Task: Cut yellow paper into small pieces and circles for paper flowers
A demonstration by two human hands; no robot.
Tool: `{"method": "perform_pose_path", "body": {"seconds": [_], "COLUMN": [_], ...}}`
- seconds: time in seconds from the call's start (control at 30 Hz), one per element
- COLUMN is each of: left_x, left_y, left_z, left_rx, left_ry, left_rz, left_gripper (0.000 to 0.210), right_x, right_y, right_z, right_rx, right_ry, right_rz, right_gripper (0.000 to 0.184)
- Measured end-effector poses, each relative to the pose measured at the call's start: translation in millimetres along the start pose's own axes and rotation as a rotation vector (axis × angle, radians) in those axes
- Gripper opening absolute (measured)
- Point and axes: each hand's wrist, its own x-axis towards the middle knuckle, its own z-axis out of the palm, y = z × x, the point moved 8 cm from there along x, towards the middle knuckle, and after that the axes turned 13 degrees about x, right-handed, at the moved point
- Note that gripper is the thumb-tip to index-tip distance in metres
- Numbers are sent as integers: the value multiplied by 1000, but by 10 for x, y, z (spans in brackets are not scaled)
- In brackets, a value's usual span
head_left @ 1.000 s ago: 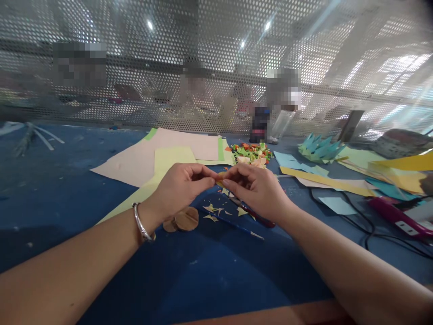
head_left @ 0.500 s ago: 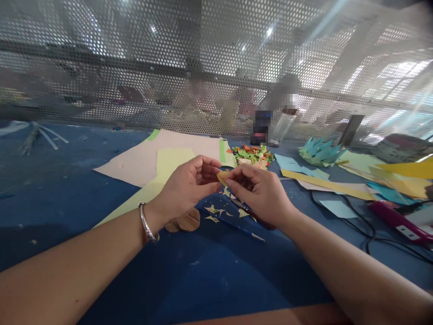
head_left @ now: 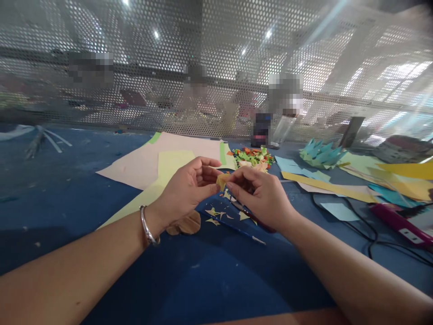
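Note:
Between my hands is a small piece of yellow paper (head_left: 221, 181), bent or folded. My right hand (head_left: 259, 192) pinches its right side between thumb and fingers. From the other side, my left hand (head_left: 192, 185), wearing a silver bangle at the wrist, has its thumb and fingertips closed on the paper's left edge. Below them lie small pale paper offcuts (head_left: 213, 221) and a thin blue-handled tool (head_left: 240, 229) with a light tip. Scissors (head_left: 243, 208) with dark red handles lie partly hidden under my right hand. Brown round pieces (head_left: 188, 223) rest beneath my left wrist.
Large pink paper (head_left: 135, 164) and pale yellow paper (head_left: 135, 205) lie left. A heap of coloured scraps (head_left: 253, 157) sits behind my hands. To the right are a blue spiky paper piece (head_left: 321, 154), paper strips, a magenta power strip (head_left: 399, 223) and black cables. A perforated metal screen (head_left: 152, 90) stands behind.
The yellow paper has turned between my fingers and now shows a broader face. My hands stay in nearly the same place, and the view has shifted slightly.

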Motion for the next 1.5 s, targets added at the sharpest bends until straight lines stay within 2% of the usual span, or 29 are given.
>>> {"method": "perform_pose_path", "body": {"seconds": [0.17,0.5,0.77,1.1,1.37,1.5], "left_x": [-22,-26,-46,-79,-107,-87], "left_y": [-1,29,75,143,198,95], "left_z": [-14,-75,-37,-47,-62,-29], "left_rx": [59,91,115,133,185,191], "left_ry": [58,92,34,-11,30,27], "left_rz": [-36,-21,28,86,137,70], "left_gripper": [46,44,49,49,47,43], "right_x": [1,-17,-11,-3,2,-13], "right_y": [-20,-55,-49,-4,-9,-14], "right_z": [26,46,-62,-79,-49,-34], "right_rx": [-40,-1,22,36,57,63], "right_ry": [-6,-20,52,53,13,10], "right_rz": [9,6,-11,33,42,38], "right_gripper": [6,9,16,21,11,9]}}
